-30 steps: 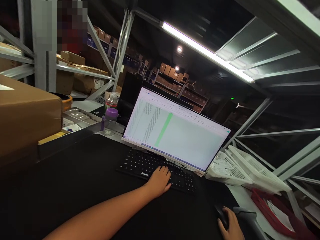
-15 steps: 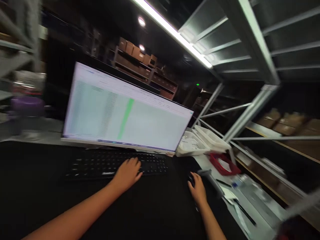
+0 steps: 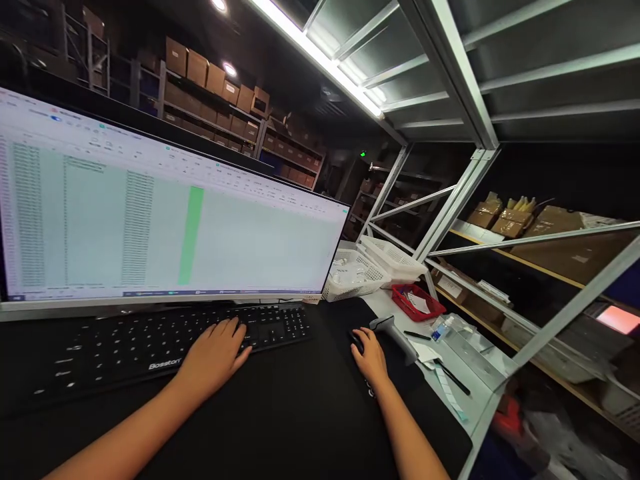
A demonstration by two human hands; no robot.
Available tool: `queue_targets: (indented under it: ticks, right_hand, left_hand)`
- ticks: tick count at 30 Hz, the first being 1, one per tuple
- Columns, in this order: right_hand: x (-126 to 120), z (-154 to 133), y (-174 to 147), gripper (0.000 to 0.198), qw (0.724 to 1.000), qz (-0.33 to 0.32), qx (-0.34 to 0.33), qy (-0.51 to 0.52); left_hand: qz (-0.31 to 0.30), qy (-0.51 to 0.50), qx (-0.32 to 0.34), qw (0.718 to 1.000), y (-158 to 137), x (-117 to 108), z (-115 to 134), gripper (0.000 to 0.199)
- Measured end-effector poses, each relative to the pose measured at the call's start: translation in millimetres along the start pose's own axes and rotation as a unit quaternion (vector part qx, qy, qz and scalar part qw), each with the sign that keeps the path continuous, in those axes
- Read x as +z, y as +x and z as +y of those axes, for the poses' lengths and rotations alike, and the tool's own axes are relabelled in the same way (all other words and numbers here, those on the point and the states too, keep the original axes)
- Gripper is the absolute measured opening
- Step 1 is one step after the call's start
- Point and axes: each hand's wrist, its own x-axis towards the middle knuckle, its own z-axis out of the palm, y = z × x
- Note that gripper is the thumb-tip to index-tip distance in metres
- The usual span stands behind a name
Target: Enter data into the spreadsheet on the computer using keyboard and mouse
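Observation:
My left hand (image 3: 214, 355) lies palm down over the right part of a black keyboard (image 3: 135, 347), its fingers stretched out across the keys. On the dark desk mat (image 3: 280, 407), my right hand (image 3: 371, 359) is wrapped over a black computer mouse (image 3: 356, 341), which it mostly hides. Behind the keyboard stands a wide monitor (image 3: 250, 233) showing a spreadsheet with one column in bright green. A grey barcode scanner (image 3: 395, 339) lies just right of my right hand.
White plastic baskets (image 3: 395, 259) and a red tray (image 3: 417, 303) sit right of the monitor. Nearer are a black pen (image 3: 453, 377), paper strips and a clear plastic box (image 3: 465, 343). A metal rack (image 3: 450, 200) rises at the right, with cardboard boxes (image 3: 515, 220) on its shelves.
The view has swung to the right, so the monitor and keyboard sit further left, and the picture is sharper. Both hands keep their places on keyboard and mouse.

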Motion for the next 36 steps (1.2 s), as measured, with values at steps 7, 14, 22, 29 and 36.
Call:
queue_targets:
  ticks: [7, 14, 22, 29, 36]
  right_hand:
    - [2.5, 1.2, 0.5, 0.045, 1.0, 0.007, 0.007, -0.004]
    - [8.7, 12.1, 1.8, 0.046, 1.0, 0.001, -0.008, -0.005]
    - [35.2, 58.7, 12.5, 0.048, 0.999, 0.0, -0.021, 0.038]
    - [37.1, 66.1, 11.5, 0.054, 0.997, 0.016, -0.028, 0.074]
    - [28.1, 71.7, 13.3, 0.055, 0.997, -0.047, -0.012, 0.062]
  left_hand:
    - [0.005, -0.003, -0.006, 1.0, -1.1, -1.0, 1.5, 0.045]
    - [-0.046, -0.003, -0.028, 0.999, 0.0, -14.6, 9.4, 0.043]
    - [-0.087, -0.011, -0.055, 0.995, -5.6, -28.3, 17.1, 0.048]
    - [-0.096, -0.011, -0.06, 0.993, -8.0, -26.1, 17.7, 0.053]
    - [-0.087, -0.019, -0.061, 0.994, -6.9, -18.9, 16.6, 0.055]
